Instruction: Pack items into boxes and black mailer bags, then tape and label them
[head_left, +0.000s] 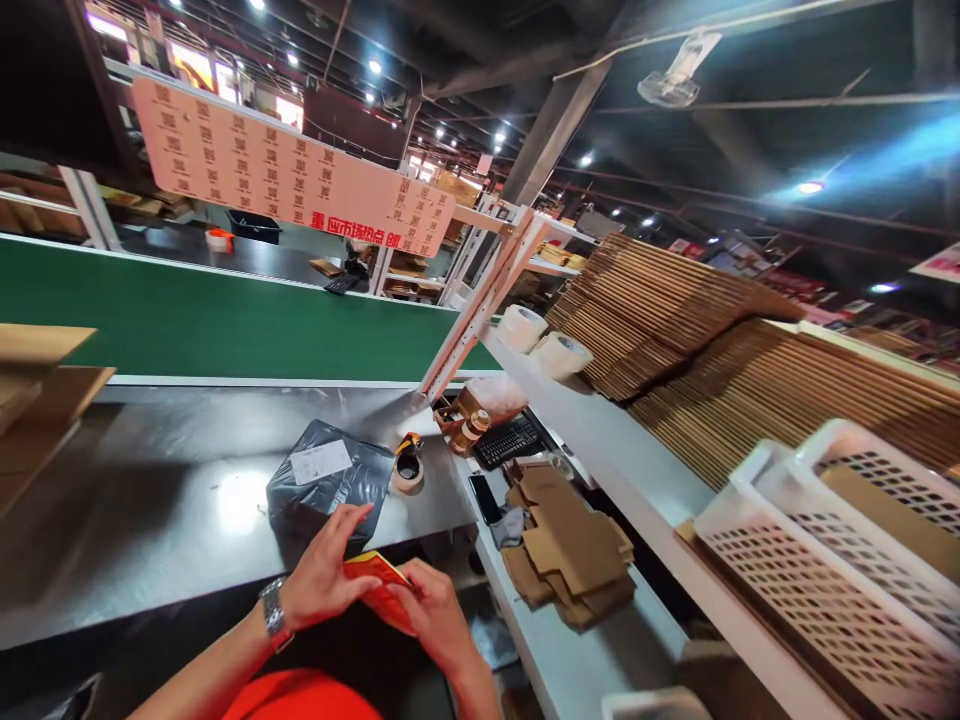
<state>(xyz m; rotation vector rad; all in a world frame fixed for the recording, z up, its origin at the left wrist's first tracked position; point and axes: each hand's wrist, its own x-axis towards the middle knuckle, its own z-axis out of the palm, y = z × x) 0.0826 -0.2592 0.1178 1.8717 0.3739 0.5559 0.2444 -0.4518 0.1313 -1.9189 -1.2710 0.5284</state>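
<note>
A small red and yellow packet (381, 592) is between my two hands, in front of the table's edge. My right hand (435, 610) grips its right side, thumb on top. My left hand (330, 570), with a metal watch on the wrist, has its fingers spread and its thumb touching the packet's left side. Just beyond my left hand, a dark grey plastic parcel (330, 480) with a white label (321, 462) lies on the metal table (180, 450). Right of the parcel is a tape dispenser (409, 462) with a tape roll.
Flattened cardboard boxes (574, 540), a phone (485, 498) and a keyboard (510, 440) lie on the right-hand surface. Above it, a shelf holds tape rolls (561, 355), stacked cardboard (675, 320) and white baskets (825, 540). A green conveyor belt (225, 320) runs behind the table.
</note>
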